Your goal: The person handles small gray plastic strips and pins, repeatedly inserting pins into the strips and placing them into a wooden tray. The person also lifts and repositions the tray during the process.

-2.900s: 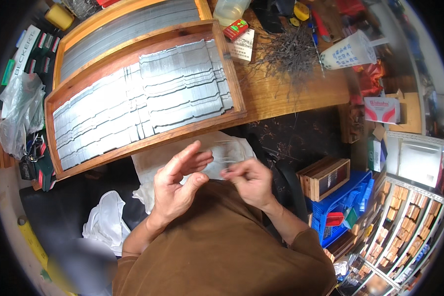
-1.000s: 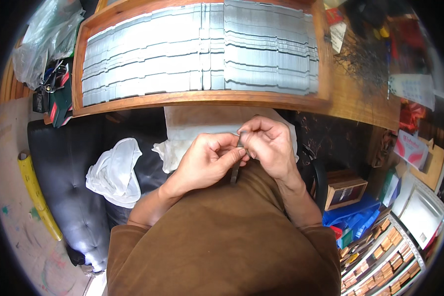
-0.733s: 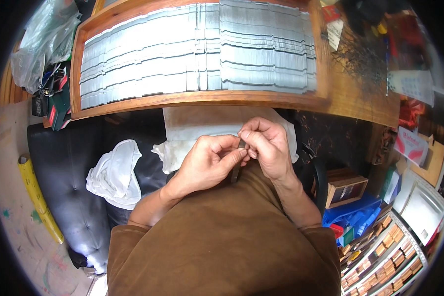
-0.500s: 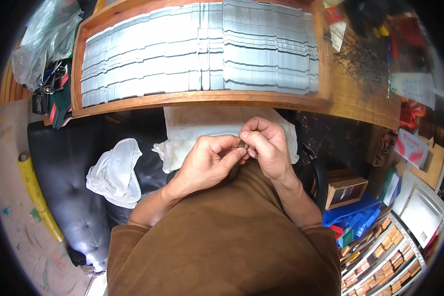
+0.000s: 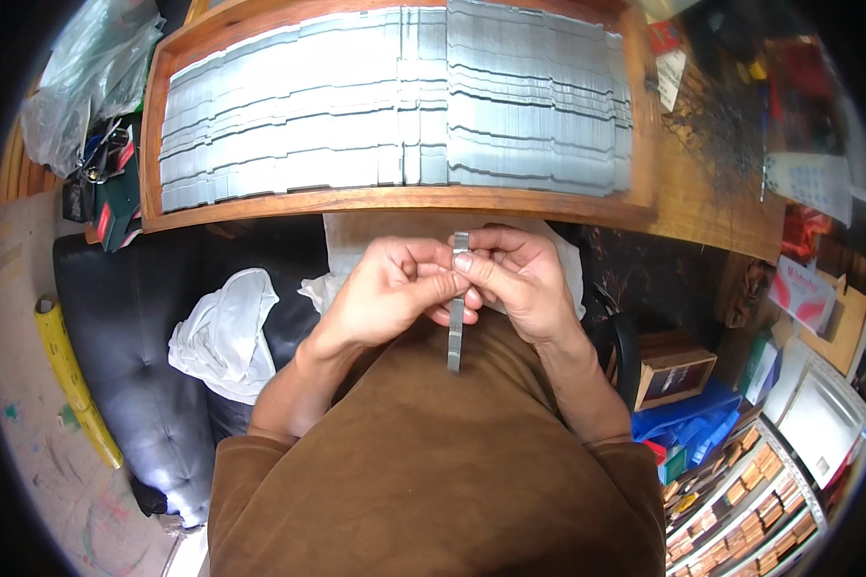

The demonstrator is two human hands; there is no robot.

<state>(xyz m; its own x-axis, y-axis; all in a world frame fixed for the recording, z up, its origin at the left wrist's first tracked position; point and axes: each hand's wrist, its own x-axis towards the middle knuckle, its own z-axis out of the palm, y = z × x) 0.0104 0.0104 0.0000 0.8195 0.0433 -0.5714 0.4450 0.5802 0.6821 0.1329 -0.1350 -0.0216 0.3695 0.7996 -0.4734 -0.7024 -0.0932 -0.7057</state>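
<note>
A narrow, flat metal strip with notched edges is held between my two hands, in front of my brown shirt. Its length runs toward me, its far end showing above my fingertips. My left hand pinches it from the left, thumb on the strip's face. From the right, my right hand grips it with thumb and curled fingers. Just beyond my hands stands a wooden tray packed with rows of similar grey metal strips. Fingers cover the middle of the held strip.
A white cloth lies on the black padded seat at left, with a yellow roll beyond it. Thin dark scraps litter the wooden tabletop. At right are a wooden box and blue plastic.
The metal strip has turned into clear view, its length now pointing toward me. My left hand has risen slightly and both hands have shifted their fingers on it.
</note>
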